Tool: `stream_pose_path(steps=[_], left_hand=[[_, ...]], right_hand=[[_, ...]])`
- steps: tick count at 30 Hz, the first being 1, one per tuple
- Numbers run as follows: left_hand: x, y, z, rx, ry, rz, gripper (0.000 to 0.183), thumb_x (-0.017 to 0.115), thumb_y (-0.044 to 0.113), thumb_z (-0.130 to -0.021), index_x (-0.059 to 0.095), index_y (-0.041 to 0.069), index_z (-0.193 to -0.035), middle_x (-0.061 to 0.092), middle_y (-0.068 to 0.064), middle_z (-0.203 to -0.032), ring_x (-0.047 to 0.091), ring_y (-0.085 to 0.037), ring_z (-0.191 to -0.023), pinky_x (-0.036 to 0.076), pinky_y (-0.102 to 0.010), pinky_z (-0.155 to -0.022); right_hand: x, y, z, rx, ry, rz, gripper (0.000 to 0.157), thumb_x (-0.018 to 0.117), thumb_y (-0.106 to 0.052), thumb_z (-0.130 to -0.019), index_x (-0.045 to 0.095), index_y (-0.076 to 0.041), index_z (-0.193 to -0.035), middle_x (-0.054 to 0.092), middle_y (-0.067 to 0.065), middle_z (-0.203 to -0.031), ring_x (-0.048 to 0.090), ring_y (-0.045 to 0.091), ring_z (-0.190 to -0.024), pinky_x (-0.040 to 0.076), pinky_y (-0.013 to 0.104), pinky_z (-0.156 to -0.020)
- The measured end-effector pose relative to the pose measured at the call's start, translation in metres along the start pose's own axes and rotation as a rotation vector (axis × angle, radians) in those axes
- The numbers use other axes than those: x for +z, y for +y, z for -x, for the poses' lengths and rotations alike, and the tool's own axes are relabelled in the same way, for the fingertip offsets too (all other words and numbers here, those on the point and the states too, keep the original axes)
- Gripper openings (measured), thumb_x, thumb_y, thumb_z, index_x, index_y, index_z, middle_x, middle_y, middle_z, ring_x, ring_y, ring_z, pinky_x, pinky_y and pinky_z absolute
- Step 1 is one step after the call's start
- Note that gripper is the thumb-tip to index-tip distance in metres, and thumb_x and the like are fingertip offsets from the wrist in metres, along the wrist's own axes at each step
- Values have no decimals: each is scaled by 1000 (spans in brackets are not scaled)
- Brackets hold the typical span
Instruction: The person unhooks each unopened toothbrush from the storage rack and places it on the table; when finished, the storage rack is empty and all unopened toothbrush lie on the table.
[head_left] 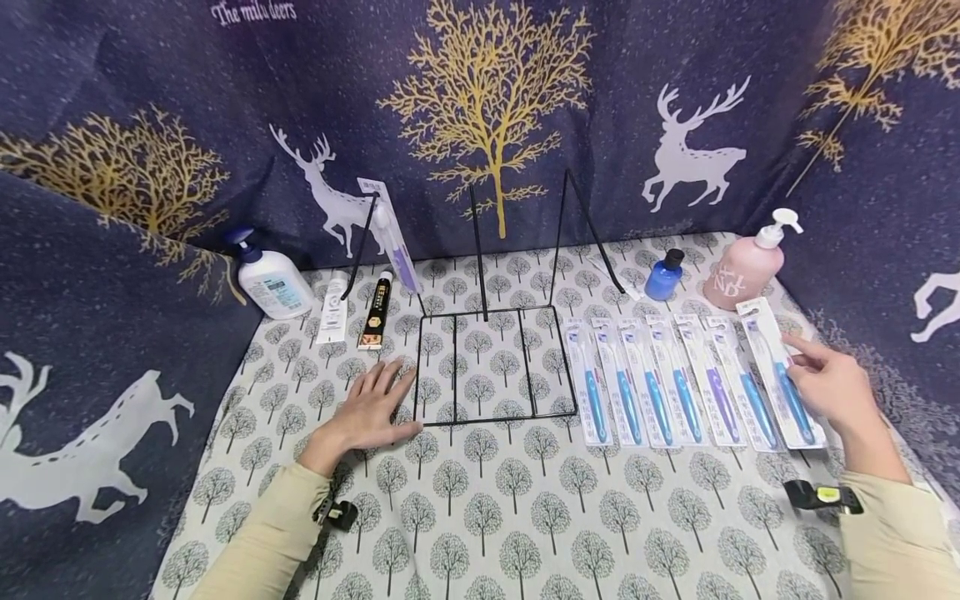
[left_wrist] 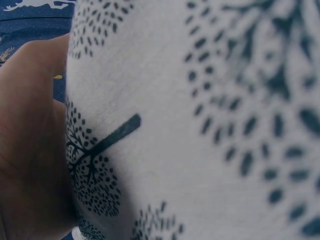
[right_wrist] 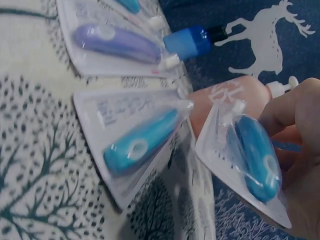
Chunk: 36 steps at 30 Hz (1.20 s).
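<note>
My right hand [head_left: 832,387] pinches the edge of a packaged blue toothbrush [head_left: 795,408] at the right end of a row. In the right wrist view this toothbrush [right_wrist: 257,160] is tilted up, apart from the neighbouring blue pack [right_wrist: 145,140] on the cloth. To its left lie several more packaged toothbrushes [head_left: 681,396], blue except for one purple toothbrush [head_left: 717,392]. My left hand [head_left: 367,412] rests with spread fingers at the left side of a black wire rack [head_left: 454,367]. Another packaged purple toothbrush [head_left: 403,265] stands leaning at the rack's back left.
At the back left are a white pump bottle [head_left: 276,285], a white tube [head_left: 333,312] and a black toothpaste tube [head_left: 377,312]. A small blue bottle [head_left: 662,279] and a pink pump bottle [head_left: 742,271] stand behind the row. Dark deer-print fabric [head_left: 337,67] surrounds the tree-print tablecloth [head_left: 480,533].
</note>
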<state>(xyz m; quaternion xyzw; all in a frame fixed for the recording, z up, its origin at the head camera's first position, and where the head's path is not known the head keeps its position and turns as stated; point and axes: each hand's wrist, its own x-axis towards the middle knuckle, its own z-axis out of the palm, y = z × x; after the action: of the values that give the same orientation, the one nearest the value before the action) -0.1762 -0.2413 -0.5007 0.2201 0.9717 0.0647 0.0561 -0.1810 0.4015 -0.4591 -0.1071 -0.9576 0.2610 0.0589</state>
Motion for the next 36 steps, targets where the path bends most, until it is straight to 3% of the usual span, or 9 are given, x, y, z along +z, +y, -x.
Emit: stream_pose_path(steps=[4,8,13,17,24,27,31,36], left_hand=[[1,0,1,-9,-8,13,89,47,67,-80,17,16,-147,5,-10,-154,9,-40,-138,11,-62,-108],[2,1,2,-14,-9,26,89,46,68,-80,16,17,-147,5,-10,-154,8,-39,-138,11,-62,-109],[1,1,3,-10,-2,32,89,46,68,-80,17,17,-147,6,-10,-154,9,-40,-138,12,-62,-108],[2,0,3,-13,-4,28,89,46,68,-80,17,17,-147,6,-10,-154,9,-40,-138,12,-62,-108],[2,-2,3,-9,2,33,88,46,67,-80,17,17,-147,7,-11,-154,10,-40,-138,11,-62,-108],[1,-2,2,-6,6,30,89,47,68,-80,18,17,-147,8,-11,-154,10,-41,-137,12,-62,-108],[1,-2,2,-2,15,20,89,48,67,-79,19,16,-146,9,-12,-153,12,-42,-137,12,-63,-107],[1,-2,1,2,22,12,88,47,67,-80,19,17,-146,9,-12,-153,12,-42,-137,12,-63,-107]], right_hand=[[5,11,-2,0,-22,47,49,50,-14,-83,47,-7,-132,63,23,-102,52,11,-64,38,27,-55],[9,20,-3,-3,-36,62,48,50,-15,-84,49,-5,-130,63,24,-100,54,28,-76,41,40,-61],[10,23,-3,-8,-62,77,48,50,-15,-84,48,-4,-130,63,25,-100,53,38,-85,40,49,-66],[9,23,-4,-13,-89,89,49,51,-14,-84,47,-1,-131,63,25,-100,55,36,-83,40,49,-65],[7,27,-7,-115,-106,139,45,56,-15,-84,52,4,-124,67,19,-86,55,16,-65,38,34,-57],[7,28,-8,-131,-115,165,43,56,-17,-84,53,5,-121,68,15,-80,55,16,-61,38,42,-60],[8,28,-8,-118,-119,210,40,55,-18,-84,55,6,-116,67,15,-75,57,31,-65,35,53,-68],[5,24,-8,-49,-144,253,38,57,-20,-84,55,5,-113,67,23,-86,51,53,-83,37,59,-68]])
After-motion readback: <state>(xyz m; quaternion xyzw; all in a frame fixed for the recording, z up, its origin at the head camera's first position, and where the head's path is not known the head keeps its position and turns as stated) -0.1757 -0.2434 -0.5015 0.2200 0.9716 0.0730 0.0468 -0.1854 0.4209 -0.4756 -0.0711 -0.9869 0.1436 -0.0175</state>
